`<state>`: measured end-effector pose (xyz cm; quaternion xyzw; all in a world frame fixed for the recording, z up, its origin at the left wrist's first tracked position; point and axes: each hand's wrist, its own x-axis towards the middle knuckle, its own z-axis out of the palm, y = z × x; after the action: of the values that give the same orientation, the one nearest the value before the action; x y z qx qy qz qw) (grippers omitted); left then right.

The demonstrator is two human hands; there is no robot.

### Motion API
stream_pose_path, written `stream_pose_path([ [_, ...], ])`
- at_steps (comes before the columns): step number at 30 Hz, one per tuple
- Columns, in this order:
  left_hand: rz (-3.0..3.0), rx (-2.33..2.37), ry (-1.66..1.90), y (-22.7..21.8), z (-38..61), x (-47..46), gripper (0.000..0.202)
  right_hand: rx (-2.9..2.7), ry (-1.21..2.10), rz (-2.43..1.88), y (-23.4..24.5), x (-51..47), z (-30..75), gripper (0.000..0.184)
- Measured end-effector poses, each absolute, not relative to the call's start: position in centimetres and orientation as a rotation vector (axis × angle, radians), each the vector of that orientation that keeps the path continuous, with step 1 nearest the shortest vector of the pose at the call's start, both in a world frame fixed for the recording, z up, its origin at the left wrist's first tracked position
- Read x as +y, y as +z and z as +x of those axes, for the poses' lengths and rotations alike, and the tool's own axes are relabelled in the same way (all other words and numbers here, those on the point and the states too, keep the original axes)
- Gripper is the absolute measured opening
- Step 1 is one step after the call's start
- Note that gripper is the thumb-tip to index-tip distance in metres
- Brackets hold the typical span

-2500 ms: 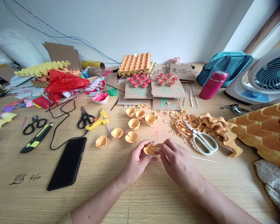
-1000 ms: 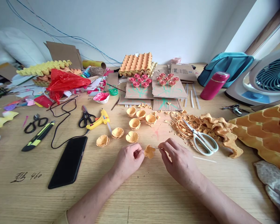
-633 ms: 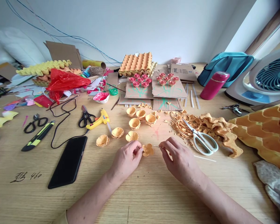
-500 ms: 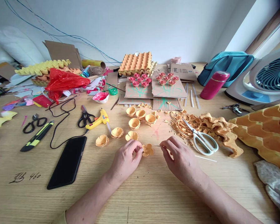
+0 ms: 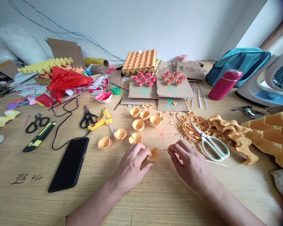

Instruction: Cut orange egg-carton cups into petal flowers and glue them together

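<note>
My left hand (image 5: 133, 161) has its thumb and index finger at the left side of a small orange egg-carton flower (image 5: 155, 153), holding it low over the table. Its petals face up. Between the thumb and fingers of my right hand (image 5: 187, 158) is a thin pale stick (image 5: 164, 149), pointing left toward the flower. The stick's other end is hidden by the hand. Beyond my left hand stand several cut egg-carton cups (image 5: 138, 125), some nested like blossoms; the nearest cup (image 5: 135, 138) is just past my fingers.
White-handled scissors (image 5: 214, 147) lie by a heap of carton scraps (image 5: 194, 125) on the right. A yellow glue gun (image 5: 101, 121), a black phone (image 5: 69, 164) and a utility knife (image 5: 39, 136) are on the left. Red flowers (image 5: 145, 79) stand on cardboard behind.
The view has shifted slightly left. My left thumb has moved away from the index finger, round the near side of the flower. The right hand still pinches the stick.
</note>
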<state>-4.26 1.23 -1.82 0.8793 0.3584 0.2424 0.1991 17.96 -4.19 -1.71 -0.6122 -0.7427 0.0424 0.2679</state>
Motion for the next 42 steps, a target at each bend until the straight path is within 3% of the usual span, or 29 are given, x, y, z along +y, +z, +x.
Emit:
stream_pose_path([
  [5,2.508,0.999,0.681,-2.5,-4.2,1.2,0.011,-1.985,0.177,-1.614,-2.3,-3.9,18.3,0.019],
  [23,2.592,0.892,0.831,-1.7,-4.1,0.9,0.014,-1.994,0.236,-1.604,-3.0,-4.0,18.6,0.019],
  [33,2.578,1.110,1.010,-0.5,-5.3,2.2,0.013,-2.035,0.070,-1.663,-2.8,-4.1,18.8,0.021],
  [42,2.560,1.345,1.170,0.3,-7.5,4.3,0.008,-2.022,0.116,-1.662,-2.5,-4.0,18.5,0.025],
])
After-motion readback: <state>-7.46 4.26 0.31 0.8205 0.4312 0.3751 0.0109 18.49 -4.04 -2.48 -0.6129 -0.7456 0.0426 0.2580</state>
